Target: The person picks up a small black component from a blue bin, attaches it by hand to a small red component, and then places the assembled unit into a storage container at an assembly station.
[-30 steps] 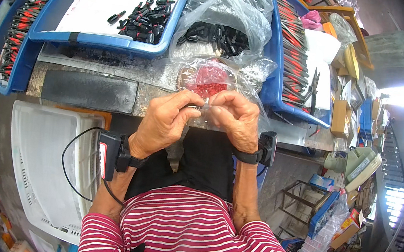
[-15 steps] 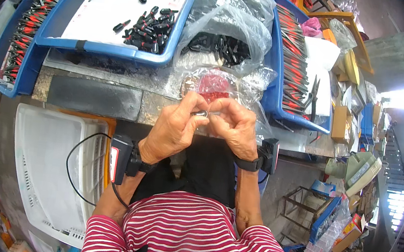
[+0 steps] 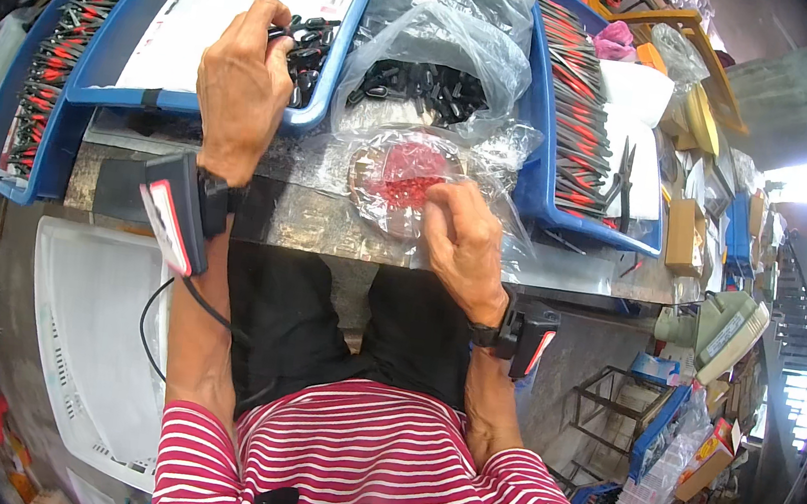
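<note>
My left hand (image 3: 243, 81) reaches over the blue tray (image 3: 170, 100), its thumb and fingers closed at a small black part that shows between them. Beside the fingertips lies a pile of small black parts (image 3: 312, 49), partly hidden by the hand. My right hand (image 3: 463, 239) is curled at the bench edge. Its bent fingertips are at a heap of small red pieces (image 3: 411, 174) lying on clear plastic in a round shallow dish. Whatever those fingers hold, if anything, is hidden. Each wrist wears a strapped black device.
Behind the dish, a clear plastic bag (image 3: 449, 41) holds more black parts. Blue trays of red-and-black slender tools (image 3: 581, 123) stand at both sides. Black pliers (image 3: 621, 183) lie in the right tray. Below the bench at left is a white plastic basket (image 3: 91, 335).
My hands were together over the bench edge around a small dark part. Now the left has moved up and left to the tray, the right slightly right toward the red pieces.
</note>
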{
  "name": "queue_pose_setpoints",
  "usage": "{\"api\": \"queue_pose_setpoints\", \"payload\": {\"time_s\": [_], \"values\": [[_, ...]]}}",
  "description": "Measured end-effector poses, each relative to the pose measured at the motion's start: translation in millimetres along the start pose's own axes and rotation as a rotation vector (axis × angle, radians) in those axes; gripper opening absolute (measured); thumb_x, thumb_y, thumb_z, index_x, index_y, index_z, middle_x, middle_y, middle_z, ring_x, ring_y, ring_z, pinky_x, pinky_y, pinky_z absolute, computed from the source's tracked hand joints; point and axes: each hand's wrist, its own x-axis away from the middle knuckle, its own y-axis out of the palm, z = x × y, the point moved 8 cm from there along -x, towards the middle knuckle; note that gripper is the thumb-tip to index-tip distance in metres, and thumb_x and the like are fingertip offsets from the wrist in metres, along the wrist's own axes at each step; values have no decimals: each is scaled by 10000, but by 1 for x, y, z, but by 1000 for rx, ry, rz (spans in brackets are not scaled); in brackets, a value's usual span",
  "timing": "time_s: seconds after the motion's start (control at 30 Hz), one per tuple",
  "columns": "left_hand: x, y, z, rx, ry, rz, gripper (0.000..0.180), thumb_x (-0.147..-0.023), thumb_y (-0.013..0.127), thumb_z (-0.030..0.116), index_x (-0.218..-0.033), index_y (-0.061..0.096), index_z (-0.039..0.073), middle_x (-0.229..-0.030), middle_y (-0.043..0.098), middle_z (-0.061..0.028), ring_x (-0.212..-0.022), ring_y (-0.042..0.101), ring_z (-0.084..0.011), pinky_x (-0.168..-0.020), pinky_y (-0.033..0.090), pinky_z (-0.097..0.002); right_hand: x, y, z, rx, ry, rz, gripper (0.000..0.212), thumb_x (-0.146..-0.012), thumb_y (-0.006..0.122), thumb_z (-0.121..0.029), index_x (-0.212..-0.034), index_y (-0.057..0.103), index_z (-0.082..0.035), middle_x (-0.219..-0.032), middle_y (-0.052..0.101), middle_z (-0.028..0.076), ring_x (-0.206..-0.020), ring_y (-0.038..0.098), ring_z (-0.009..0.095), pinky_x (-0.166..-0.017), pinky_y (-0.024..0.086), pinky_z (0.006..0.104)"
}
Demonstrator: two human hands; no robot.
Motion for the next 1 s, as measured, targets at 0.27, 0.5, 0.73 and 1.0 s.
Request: {"api": "queue_pose_setpoints", "payload": {"time_s": [0.27, 0.5, 0.73, 1.0], "values": [[9, 17, 31, 65, 146, 38, 197, -726, 537, -61, -909, 586, -6, -877, 613, -133, -772, 601, -228, -687, 487, -312, 0, 9, -4, 182, 19, -93, 100, -736, 576, -9, -823, 538, -40, -777, 506, 140, -651, 539, 331, -566, 424, 387], [31, 93, 69, 332, 191, -325, 207, -753, 488, -90, -930, 573, -27, -940, 596, -156, -855, 598, -260, -752, 498, -316, -2, 17, -9, 379, -42, -106, 93, -744, 583, -48, -811, 520, -51, -785, 503, 127, -619, 546, 311, -535, 430, 386], [31, 140, 39, 92, 108, -368, 280, -694, 526, -64, -955, 570, 28, -890, 522, -157, -824, 557, -344, -718, 457, -401, -2, 17, -10, 266, -88, -68, 89, -738, 583, -32, -776, 503, -38, -738, 484, 122, -610, 531, 309, -532, 419, 377], [31, 150, 52, -146, 198, -464, 189, -739, 540, 57, -927, 531, 56, -883, 494, -137, -809, 576, -298, -621, 497, -407, -4, 11, -4, 149, -26, -46, 86, -738, 573, -7, -792, 506, -16, -704, 499, 150, -623, 537, 338, -536, 416, 390]]}}
